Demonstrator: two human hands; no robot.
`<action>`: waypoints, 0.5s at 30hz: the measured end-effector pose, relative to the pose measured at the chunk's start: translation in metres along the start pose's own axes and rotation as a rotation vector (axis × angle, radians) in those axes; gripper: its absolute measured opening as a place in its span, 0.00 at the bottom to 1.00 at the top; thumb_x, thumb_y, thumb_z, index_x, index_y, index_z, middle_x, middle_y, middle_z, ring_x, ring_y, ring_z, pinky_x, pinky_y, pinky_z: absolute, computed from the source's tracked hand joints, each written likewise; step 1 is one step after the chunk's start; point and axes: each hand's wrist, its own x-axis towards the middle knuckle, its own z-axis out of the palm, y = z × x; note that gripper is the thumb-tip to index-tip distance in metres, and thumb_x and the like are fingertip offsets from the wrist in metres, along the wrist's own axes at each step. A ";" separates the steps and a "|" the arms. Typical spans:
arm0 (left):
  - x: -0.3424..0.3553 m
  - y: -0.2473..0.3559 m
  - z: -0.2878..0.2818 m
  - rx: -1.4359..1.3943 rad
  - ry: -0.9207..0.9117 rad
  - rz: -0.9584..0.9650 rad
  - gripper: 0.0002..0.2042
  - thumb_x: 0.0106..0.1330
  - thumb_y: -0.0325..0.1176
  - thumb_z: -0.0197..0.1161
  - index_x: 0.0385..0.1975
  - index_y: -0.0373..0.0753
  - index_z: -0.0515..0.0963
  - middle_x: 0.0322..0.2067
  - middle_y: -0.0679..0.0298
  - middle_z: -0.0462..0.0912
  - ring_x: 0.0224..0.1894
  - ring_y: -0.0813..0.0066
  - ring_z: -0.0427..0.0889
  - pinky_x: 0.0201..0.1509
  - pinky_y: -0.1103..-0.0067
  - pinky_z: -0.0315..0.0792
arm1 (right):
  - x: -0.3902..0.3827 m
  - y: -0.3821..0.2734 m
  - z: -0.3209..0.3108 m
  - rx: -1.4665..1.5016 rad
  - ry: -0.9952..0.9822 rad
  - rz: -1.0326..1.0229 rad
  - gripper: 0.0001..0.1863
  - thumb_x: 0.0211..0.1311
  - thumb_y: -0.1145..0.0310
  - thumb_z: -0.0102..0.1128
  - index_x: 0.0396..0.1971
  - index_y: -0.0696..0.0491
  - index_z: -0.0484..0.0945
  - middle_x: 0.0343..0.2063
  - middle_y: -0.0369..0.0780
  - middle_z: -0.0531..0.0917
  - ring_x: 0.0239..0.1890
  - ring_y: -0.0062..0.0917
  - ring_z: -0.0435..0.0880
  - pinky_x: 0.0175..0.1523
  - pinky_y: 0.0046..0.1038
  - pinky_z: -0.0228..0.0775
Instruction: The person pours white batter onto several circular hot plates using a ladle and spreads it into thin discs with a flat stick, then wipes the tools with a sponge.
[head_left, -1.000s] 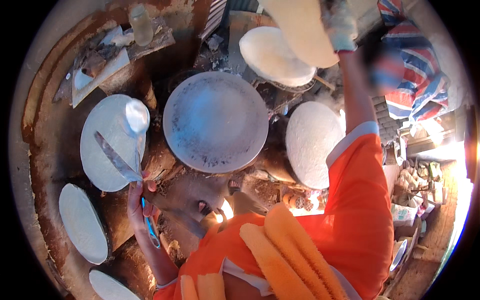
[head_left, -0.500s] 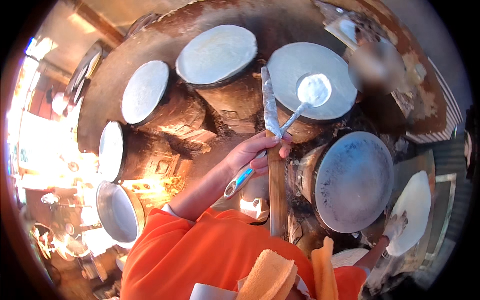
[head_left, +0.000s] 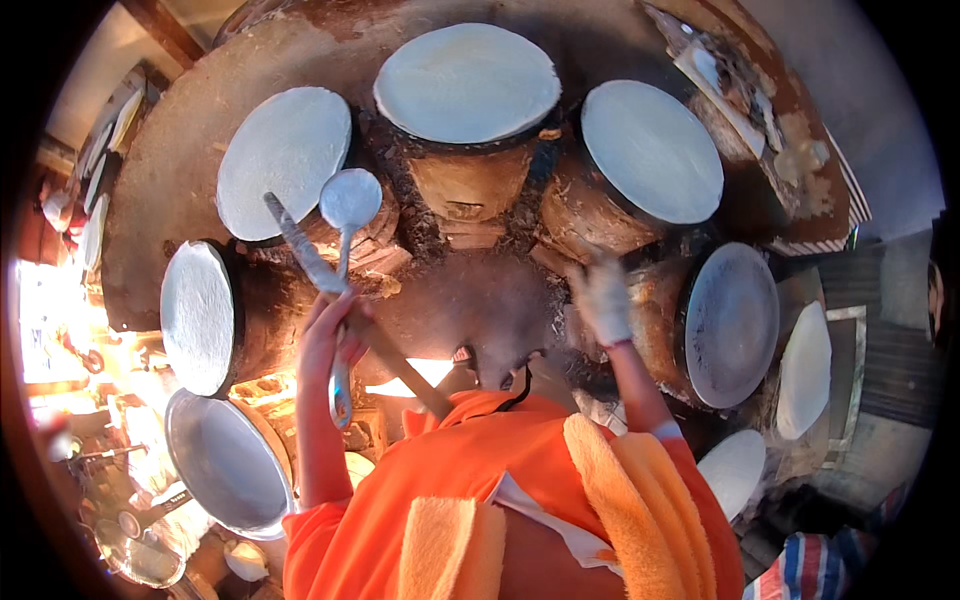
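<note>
Ladle (head_left: 346, 215) and flat stick (head_left: 330, 285) sit clamped in left fingers (head_left: 325, 330); gloved right hand (head_left: 603, 296) empty, blurred.

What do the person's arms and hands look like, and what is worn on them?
Short orange sleeves end above the elbows; the forearms are bare. The left hand wears nothing. The right hand wears a whitish, dusty-looking glove, with a pale band at the wrist.
</note>
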 end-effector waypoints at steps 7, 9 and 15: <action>-0.031 0.034 -0.048 -0.386 -0.050 0.309 0.18 0.69 0.33 0.41 0.55 0.29 0.56 0.33 0.54 0.72 0.06 0.87 0.62 0.06 0.90 0.56 | 0.197 -0.127 0.066 -0.314 -0.019 -0.273 0.44 0.49 0.41 0.55 0.62 0.50 0.54 0.60 0.41 0.58 0.62 0.36 0.57 0.66 0.43 0.44; -0.029 0.037 -0.056 -0.369 0.057 0.270 0.18 0.69 0.33 0.40 0.55 0.30 0.56 0.32 0.54 0.72 0.06 0.87 0.62 0.05 0.90 0.55 | 0.252 -0.130 0.092 -0.420 -0.097 -0.315 0.46 0.47 0.38 0.54 0.63 0.48 0.52 0.62 0.40 0.56 0.64 0.35 0.54 0.67 0.43 0.41; -0.042 0.031 -0.053 -0.491 0.284 0.230 0.17 0.69 0.32 0.39 0.55 0.30 0.56 0.30 0.54 0.72 0.05 0.86 0.60 0.05 0.90 0.56 | 0.284 -0.126 0.054 -0.303 -0.094 -0.708 0.25 0.60 0.49 0.46 0.52 0.48 0.67 0.54 0.39 0.69 0.57 0.36 0.65 0.61 0.40 0.55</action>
